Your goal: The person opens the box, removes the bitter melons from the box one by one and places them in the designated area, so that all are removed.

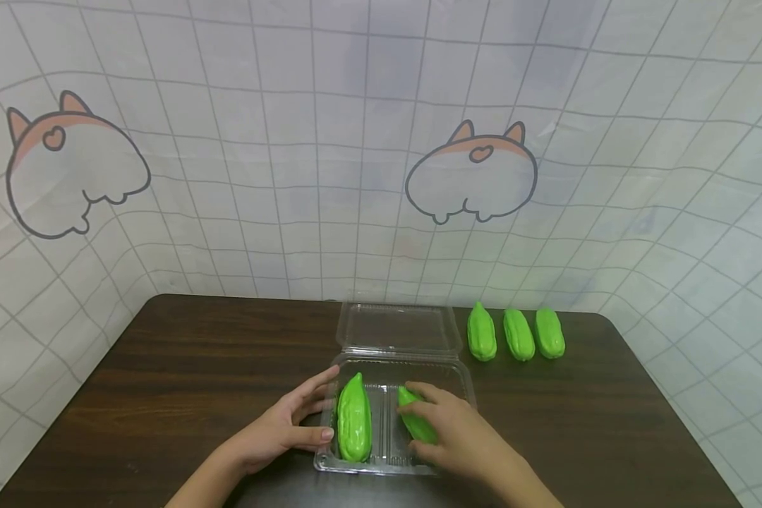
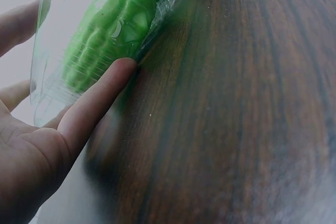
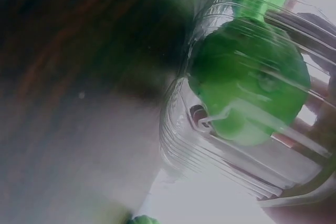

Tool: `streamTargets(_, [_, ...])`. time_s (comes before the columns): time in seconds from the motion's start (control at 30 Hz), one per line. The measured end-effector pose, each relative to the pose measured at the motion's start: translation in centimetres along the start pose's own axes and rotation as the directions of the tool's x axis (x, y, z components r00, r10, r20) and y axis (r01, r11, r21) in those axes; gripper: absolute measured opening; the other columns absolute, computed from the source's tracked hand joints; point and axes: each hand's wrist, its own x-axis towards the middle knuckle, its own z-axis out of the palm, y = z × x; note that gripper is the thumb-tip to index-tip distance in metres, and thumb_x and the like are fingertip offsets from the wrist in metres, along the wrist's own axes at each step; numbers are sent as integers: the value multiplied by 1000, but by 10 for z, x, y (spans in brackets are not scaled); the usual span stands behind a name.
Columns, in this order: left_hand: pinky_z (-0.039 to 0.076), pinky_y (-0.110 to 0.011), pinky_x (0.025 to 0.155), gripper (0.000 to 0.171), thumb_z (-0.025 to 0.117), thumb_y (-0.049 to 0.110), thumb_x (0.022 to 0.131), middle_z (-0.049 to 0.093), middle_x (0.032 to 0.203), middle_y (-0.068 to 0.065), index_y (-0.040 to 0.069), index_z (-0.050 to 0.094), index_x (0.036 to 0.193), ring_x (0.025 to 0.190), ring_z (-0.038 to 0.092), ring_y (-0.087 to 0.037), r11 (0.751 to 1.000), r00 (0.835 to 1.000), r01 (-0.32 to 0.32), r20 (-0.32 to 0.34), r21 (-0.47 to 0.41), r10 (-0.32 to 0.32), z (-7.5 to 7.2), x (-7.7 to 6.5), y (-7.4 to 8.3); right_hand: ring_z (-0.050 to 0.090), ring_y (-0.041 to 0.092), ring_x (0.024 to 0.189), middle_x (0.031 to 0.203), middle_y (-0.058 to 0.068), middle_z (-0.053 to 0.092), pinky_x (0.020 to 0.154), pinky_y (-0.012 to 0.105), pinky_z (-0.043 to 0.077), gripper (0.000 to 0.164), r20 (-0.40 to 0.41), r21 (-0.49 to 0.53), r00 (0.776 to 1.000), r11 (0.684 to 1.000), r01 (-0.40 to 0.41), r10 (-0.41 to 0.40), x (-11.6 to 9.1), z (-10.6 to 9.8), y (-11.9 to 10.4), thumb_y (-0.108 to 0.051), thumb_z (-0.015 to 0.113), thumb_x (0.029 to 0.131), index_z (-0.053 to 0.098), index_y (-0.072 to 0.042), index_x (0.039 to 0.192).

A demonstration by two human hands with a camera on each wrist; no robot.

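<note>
A clear plastic clamshell box (image 1: 384, 416) lies on the table, its lid (image 1: 394, 328) folded back. One green bitter melon (image 1: 354, 423) rests lengthwise in the box's left half. My left hand (image 1: 288, 422) is at the box's left side, fingers extended; in the left wrist view a straight thumb (image 2: 100, 98) touches the clear wall beside the melon. Inside the right half, my right hand (image 1: 454, 429) holds a second bitter melon (image 1: 420, 425) from above, partly hiding it. Through the plastic, the right wrist view shows that melon's rounded end (image 3: 247, 82).
Three more bitter melons stand in a row at the back right: one beside the lid (image 1: 481, 333), one in the middle (image 1: 519, 335), one at the outer end (image 1: 549, 334). The dark wooden table (image 1: 216, 360) meets a white grid-patterned curtain (image 1: 330, 176) behind and at both sides.
</note>
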Motion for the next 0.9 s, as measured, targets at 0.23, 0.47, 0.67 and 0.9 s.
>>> streamTargets(0.23, [56,-48,90,86,69,12,95,17,163,-18,30,17,160,146,22,-46,1000,1000,1,2,1,-1,1,-1,0,60,26,124,141,11,57,97,45,53,42,-31,1,999,1000,6,-6,0,2,2,-19,80,76,73,-17,117])
streamTargets(0.47, [56,-48,90,85,68,12,95,17,163,-18,30,17,160,146,22,-45,1000,1000,3,3,-2,-3,1,-1,0,59,27,124,142,11,56,98,44,52,43,-55,13,998,1000,9,-8,1,0,2,-21,81,76,73,-18,117])
streamTargets(0.67, [56,-48,90,86,69,13,95,17,163,-18,30,17,160,146,22,-45,1000,1000,0,2,-2,0,1,0,0,59,25,124,143,9,56,95,44,54,43,-99,4,995,1000,16,-15,0,-3,2,-23,82,76,72,-20,118])
streamTargets(0.9, [56,-49,90,87,70,14,94,17,163,-18,28,16,161,146,23,-45,1000,1000,1,-3,2,-1,1,0,1,62,24,121,144,9,55,94,42,55,42,-125,7,992,1000,18,-17,1,-11,0,-23,82,78,72,-20,119])
